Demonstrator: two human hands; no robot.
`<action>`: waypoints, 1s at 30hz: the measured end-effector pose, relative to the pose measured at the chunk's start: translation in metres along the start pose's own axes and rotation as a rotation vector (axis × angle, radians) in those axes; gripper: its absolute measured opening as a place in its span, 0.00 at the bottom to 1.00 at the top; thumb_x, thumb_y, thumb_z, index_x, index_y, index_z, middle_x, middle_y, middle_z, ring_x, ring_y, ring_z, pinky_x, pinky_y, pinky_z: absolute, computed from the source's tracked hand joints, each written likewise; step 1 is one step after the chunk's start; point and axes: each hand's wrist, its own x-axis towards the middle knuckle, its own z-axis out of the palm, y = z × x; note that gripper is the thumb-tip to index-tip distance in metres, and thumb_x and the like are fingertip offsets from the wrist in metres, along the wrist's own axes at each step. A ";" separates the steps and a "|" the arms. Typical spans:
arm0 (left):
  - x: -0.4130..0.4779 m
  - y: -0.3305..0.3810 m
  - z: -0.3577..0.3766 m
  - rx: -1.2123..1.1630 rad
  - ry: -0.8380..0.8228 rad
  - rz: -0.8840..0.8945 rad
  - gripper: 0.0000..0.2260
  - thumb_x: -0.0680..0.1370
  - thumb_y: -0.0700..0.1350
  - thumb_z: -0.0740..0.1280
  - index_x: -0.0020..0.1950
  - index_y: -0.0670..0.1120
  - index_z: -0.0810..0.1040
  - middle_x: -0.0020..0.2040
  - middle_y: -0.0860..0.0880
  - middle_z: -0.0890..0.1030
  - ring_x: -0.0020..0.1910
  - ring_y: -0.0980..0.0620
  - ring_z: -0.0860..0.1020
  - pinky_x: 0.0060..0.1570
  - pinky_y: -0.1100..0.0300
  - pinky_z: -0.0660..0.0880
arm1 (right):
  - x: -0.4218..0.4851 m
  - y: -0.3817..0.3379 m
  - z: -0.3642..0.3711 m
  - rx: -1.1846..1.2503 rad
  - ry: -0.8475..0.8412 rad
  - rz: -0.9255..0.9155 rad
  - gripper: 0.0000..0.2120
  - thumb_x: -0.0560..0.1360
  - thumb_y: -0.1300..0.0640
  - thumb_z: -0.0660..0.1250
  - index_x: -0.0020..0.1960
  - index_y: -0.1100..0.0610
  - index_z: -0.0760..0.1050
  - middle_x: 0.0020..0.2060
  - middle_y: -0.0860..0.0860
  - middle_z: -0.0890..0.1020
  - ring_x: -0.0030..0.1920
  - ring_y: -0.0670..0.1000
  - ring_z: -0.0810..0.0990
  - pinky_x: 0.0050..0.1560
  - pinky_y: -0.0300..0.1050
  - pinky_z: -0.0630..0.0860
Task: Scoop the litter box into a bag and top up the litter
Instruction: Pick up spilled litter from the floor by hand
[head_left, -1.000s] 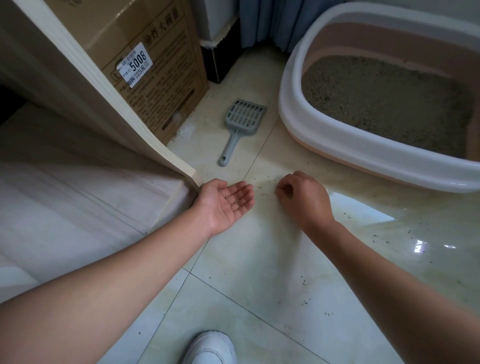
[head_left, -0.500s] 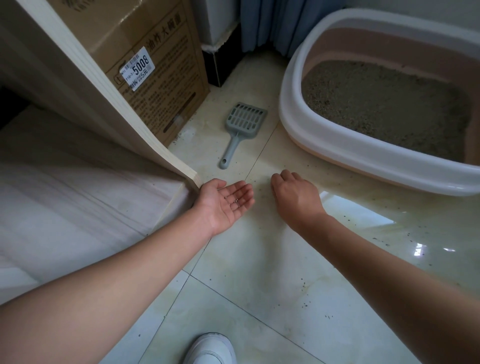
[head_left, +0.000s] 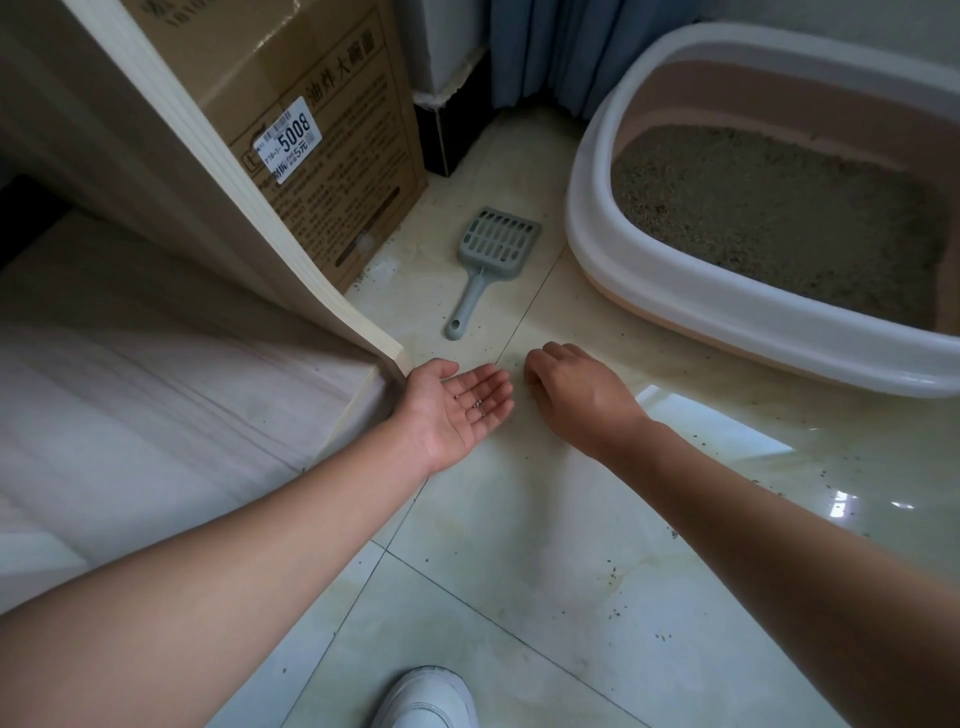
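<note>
Starting nearest us: a white shoe (head_left: 426, 696) is cut off by the bottom edge. It stands on the floor (head_left: 519, 519), w/ dark stray grains (head_left: 615, 574) scattered over the tiles, esp. to the right.

Further out, our left hand (head_left: 457, 405) lies palm up, fingers relaxed and flat, w/ a few grains resting in it. Just beside it, our right hand (head_left: 571, 395) is knuckles-up, fingers curled down to the tile. Its fingertips are hidden underneath, so we can't tell if it pinches a grain or nothing.

Beyond both, the grey scoop (head_left: 491, 260) lies on the floor, handle toward us, nobody touching it. It sits btw the cardboard box (head_left: 322, 156) and the litter box (head_left: 727, 296). The litter box is far right, its far end out of frame. The litter (head_left: 769, 218) inside looks fairly even, no obvious clumps, tho at this res. we can't be sure.

Progress, as we judge it: prob. picking spilled grains off the floor by hand, i.e. a side job. Whether scooping is done, we can't say. No bag or fresh-litter supply is in view, so bagging and top-up look like what's left. The box label is too small to read, bar the no. 5008.
</note>
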 end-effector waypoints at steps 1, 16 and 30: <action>0.000 0.000 0.000 0.000 -0.001 -0.001 0.17 0.82 0.45 0.55 0.50 0.37 0.80 0.42 0.40 0.85 0.44 0.44 0.82 0.47 0.50 0.79 | 0.001 0.001 0.000 0.012 0.003 -0.001 0.04 0.78 0.60 0.61 0.46 0.58 0.72 0.41 0.54 0.76 0.43 0.57 0.75 0.38 0.52 0.74; 0.001 0.000 0.002 -0.019 0.008 0.009 0.15 0.81 0.45 0.57 0.50 0.37 0.80 0.42 0.40 0.85 0.46 0.44 0.82 0.47 0.51 0.79 | 0.012 -0.002 -0.005 0.053 -0.065 -0.037 0.06 0.75 0.56 0.70 0.45 0.58 0.76 0.40 0.52 0.75 0.43 0.56 0.76 0.41 0.50 0.74; 0.001 -0.002 0.001 -0.012 0.045 0.084 0.15 0.82 0.45 0.56 0.49 0.38 0.79 0.39 0.41 0.85 0.43 0.45 0.82 0.45 0.52 0.79 | 0.010 -0.002 -0.007 0.086 -0.102 -0.037 0.07 0.77 0.55 0.67 0.44 0.58 0.75 0.40 0.52 0.77 0.44 0.55 0.75 0.42 0.50 0.73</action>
